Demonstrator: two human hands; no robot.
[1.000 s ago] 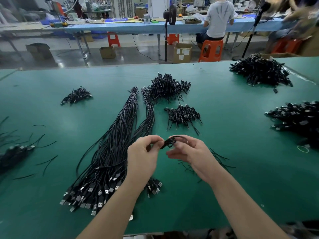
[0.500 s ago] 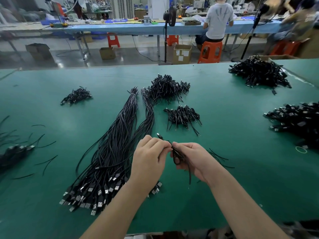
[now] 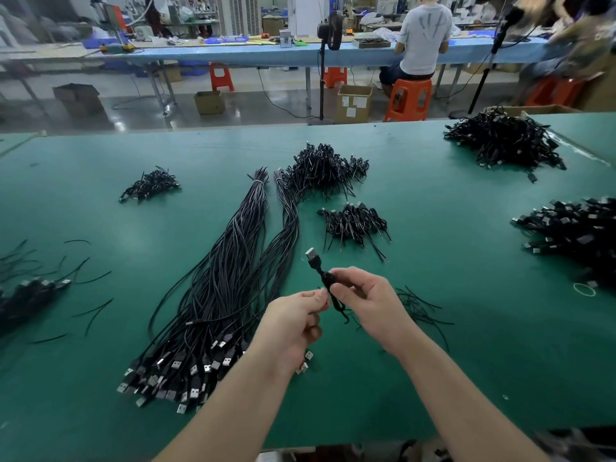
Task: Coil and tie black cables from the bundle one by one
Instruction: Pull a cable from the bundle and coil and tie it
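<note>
Two hands work above the near middle of the green table (image 3: 433,328), with one coiled cable (image 3: 328,285) between them. The right hand (image 3: 363,301) pinches the coil at its waist between thumb and forefinger, which keeps the loops pressed together and leaves the plug (image 3: 311,254) sticking up and away from the fingers. The left hand (image 3: 293,323) pinches what appears to be the end of a thin tie at the coil's side; the tie is too small to make out clearly. This split suits tying: one hand fixes the coil, the other draws the tie tight.

The bundle (image 3: 220,295) of straight cables lies just left of the hands, plugs fanned toward the person, so the next cable is within easy reach. Loose ties (image 3: 420,308) lie just beside the right hand for the same reason. Piles of finished coils (image 3: 355,221) sit farther back, clear of the work area.

Judged from the grip, the tie is near completion.
</note>
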